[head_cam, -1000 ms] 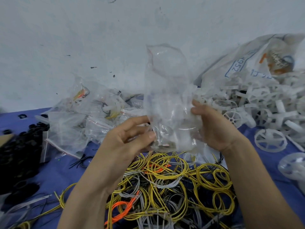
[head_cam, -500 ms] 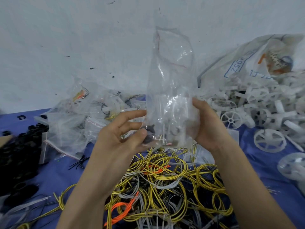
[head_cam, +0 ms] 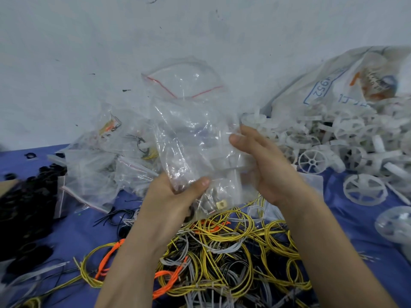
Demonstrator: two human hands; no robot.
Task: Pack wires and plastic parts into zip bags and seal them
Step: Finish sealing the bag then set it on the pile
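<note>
My left grip (head_cam: pixel 178 196) pinches the lower left of the clear plastic zip bag with a red seal line (head_cam: pixel 189 134), thumb in front. My right grip (head_cam: pixel 264 165) lies nearly straight-fingered against the bag's right edge. The bag stands upright between them, mouth gaping, above the tangled yellow, grey and orange wires (head_cam: pixel 222 241) on the blue counter (head_cam: pixel 355 218).

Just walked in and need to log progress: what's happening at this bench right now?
A person is packing a clear zip bag. The left hand grips its lower part, thumb on the front, and the right hand rests against its right side. A few small parts sit in the bottom; the mouth, with its red zip line, gapes open, not yet sealed. Loose wires lie below, white plastic wheels to the right, filled bags behind on the left.
</note>
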